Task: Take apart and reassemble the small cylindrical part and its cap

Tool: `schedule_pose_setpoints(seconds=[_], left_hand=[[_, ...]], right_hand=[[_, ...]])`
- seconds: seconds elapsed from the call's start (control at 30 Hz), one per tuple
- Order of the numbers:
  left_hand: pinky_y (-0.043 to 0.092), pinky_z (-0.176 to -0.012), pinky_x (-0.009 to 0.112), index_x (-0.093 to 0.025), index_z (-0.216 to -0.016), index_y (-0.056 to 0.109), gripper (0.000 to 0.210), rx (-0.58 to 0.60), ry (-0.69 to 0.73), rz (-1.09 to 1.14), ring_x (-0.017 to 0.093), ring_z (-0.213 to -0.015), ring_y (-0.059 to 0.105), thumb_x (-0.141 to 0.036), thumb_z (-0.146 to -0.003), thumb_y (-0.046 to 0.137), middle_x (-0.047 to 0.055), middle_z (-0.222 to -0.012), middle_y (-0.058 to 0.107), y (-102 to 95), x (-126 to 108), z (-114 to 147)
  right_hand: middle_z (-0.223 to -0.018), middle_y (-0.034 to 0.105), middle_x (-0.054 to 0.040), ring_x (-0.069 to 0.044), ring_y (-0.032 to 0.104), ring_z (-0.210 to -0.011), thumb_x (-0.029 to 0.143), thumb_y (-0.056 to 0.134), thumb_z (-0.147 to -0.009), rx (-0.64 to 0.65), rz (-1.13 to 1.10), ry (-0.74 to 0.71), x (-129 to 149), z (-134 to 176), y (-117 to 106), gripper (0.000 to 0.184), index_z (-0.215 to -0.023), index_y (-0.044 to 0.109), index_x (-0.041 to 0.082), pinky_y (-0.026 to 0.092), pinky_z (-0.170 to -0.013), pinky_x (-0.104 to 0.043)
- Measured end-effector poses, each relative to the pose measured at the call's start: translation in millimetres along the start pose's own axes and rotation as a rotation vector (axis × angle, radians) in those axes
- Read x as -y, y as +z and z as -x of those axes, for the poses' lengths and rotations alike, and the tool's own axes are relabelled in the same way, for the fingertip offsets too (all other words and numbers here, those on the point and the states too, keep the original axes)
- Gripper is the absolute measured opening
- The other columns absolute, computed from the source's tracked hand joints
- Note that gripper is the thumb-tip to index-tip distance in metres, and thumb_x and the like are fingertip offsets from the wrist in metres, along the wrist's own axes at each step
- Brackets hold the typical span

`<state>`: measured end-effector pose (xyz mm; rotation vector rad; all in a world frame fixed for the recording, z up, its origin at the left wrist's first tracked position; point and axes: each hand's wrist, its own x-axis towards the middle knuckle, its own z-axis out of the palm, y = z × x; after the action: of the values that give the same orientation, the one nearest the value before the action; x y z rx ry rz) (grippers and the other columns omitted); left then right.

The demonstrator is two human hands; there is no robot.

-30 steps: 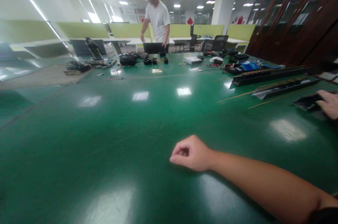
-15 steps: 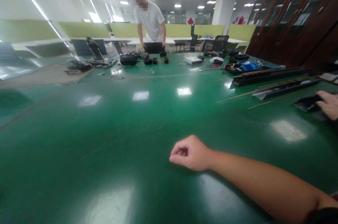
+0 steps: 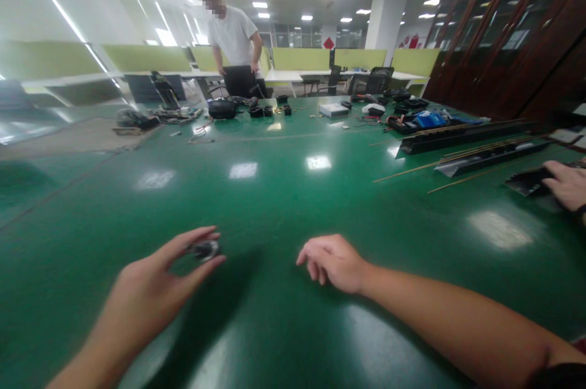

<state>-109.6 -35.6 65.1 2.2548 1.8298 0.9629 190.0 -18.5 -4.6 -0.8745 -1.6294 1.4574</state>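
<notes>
My left hand (image 3: 153,285) is raised over the green table (image 3: 256,328), its thumb and fingers closed round a small round part (image 3: 207,250), dark in the middle with a silvery rim. Blur hides what kind of part it is. My right hand (image 3: 336,264) rests on the tabletop to the right of it, forearm coming in from the lower right. Its fingers are loosely bent and a little apart, with nothing seen between them.
At the right edge, another person's hand (image 3: 567,184) lies on a black channel piece (image 3: 526,181). Black metal channels (image 3: 485,157) and thin brass-coloured rods lie nearby. Along the back are a white box (image 3: 333,109), a black case (image 3: 223,109) and loose parts. A person (image 3: 233,35) stands behind a chair (image 3: 239,80).
My left hand has come into view from the lower left with the small round part. My right hand's fingers have loosened from a curl. The person at the back has shifted left with the chair.
</notes>
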Motion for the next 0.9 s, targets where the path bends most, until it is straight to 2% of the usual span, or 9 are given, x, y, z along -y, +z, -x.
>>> schedule_pose_setpoints(seconds=[0.03, 0.1, 0.2, 0.27, 0.4, 0.5, 0.67, 0.9], left_hand=[[0.060, -0.079, 0.032, -0.031, -0.121, 0.066, 0.051, 0.094, 0.062, 0.056, 0.021, -0.089, 0.072, -0.061, -0.080, 0.069, -0.002, -0.108, 0.074, 17.2, -9.7, -9.2], [0.058, -0.088, 0.031, -0.031, -0.120, 0.068, 0.043, 0.195, 0.174, 0.189, 0.020, -0.096, 0.072, -0.048, -0.080, 0.072, 0.000, -0.111, 0.074, 54.0, -33.6, -22.0], [0.056, -0.095, 0.029, -0.031, -0.116, 0.069, 0.035, 0.232, 0.198, 0.374, 0.018, -0.100, 0.070, -0.031, -0.081, 0.073, -0.002, -0.111, 0.074, 99.6, -62.6, -23.0], [0.056, -0.094, 0.029, -0.030, -0.115, 0.069, 0.035, 0.229, 0.149, 0.462, 0.017, -0.100, 0.071, -0.025, -0.081, 0.072, -0.001, -0.111, 0.074, 115.5, -68.8, -15.7], [0.057, -0.092, 0.030, -0.029, -0.114, 0.069, 0.034, 0.278, 0.139, 0.513, 0.017, -0.099, 0.071, -0.024, -0.081, 0.073, 0.000, -0.111, 0.074, 117.7, -60.0, -5.7], [0.057, -0.092, 0.029, -0.030, -0.117, 0.068, 0.038, 0.261, 0.146, 0.522, 0.017, -0.098, 0.071, -0.023, -0.081, 0.073, -0.001, -0.110, 0.074, 113.3, -54.7, -6.8], [0.057, -0.094, 0.029, -0.030, -0.119, 0.066, 0.043, 0.234, 0.208, 0.526, 0.017, -0.102, 0.070, -0.016, -0.079, 0.072, -0.001, -0.113, 0.073, 113.1, -57.3, -7.0], [0.056, -0.098, 0.026, -0.027, -0.124, 0.062, 0.044, 0.288, 0.122, 0.611, 0.016, -0.106, 0.070, -0.022, -0.082, 0.072, -0.001, -0.115, 0.073, 109.1, -62.0, -5.2]], right_hand=[[-0.056, 0.058, 0.0020, -0.009, 0.049, -0.041, 0.046, 0.046, -0.097, -0.052, -0.074, 0.004, -1.1, -1.8, -1.5, 0.039, -0.083, 0.065, 0.015, 0.036, -0.042, -0.020], [-0.058, 0.058, 0.0023, -0.010, 0.050, -0.042, 0.050, 0.046, -0.097, -0.159, -0.176, -0.014, -3.4, -5.6, -4.0, 0.039, -0.083, 0.061, 0.016, 0.037, -0.042, -0.020], [-0.058, 0.055, 0.0024, -0.010, 0.051, -0.045, 0.053, 0.048, -0.095, -0.222, -0.204, -0.022, -6.3, -9.9, -5.2, 0.043, -0.074, 0.056, 0.017, 0.040, -0.046, -0.022], [-0.055, 0.051, 0.0032, -0.010, 0.049, -0.046, 0.054, 0.050, -0.094, -0.207, -0.174, 0.006, -7.3, -10.6, -4.3, 0.044, -0.070, 0.054, 0.017, 0.040, -0.046, -0.022], [-0.060, 0.053, 0.0014, -0.011, 0.050, -0.049, 0.056, 0.048, -0.096, -0.141, -0.117, 0.042, -6.2, -7.6, -2.1, 0.047, -0.071, 0.056, 0.017, 0.040, -0.048, -0.022], [-0.065, 0.058, -0.0008, -0.011, 0.051, -0.051, 0.057, 0.046, -0.097, -0.105, -0.048, 0.015, -4.7, -4.9, -2.3, 0.049, -0.074, 0.059, 0.015, 0.041, -0.050, -0.023], [-0.065, 0.057, -0.0015, -0.012, 0.052, -0.052, 0.061, 0.046, -0.097, -0.102, -0.060, 0.006, -4.4, -3.5, -3.7, 0.054, -0.069, 0.057, 0.016, 0.042, -0.051, -0.024], [-0.063, 0.056, -0.0009, -0.012, 0.053, -0.052, 0.061, 0.046, -0.096, -0.097, -0.049, 0.008, -4.8, -3.6, -4.1, 0.054, -0.068, 0.056, 0.016, 0.042, -0.052, -0.025]])
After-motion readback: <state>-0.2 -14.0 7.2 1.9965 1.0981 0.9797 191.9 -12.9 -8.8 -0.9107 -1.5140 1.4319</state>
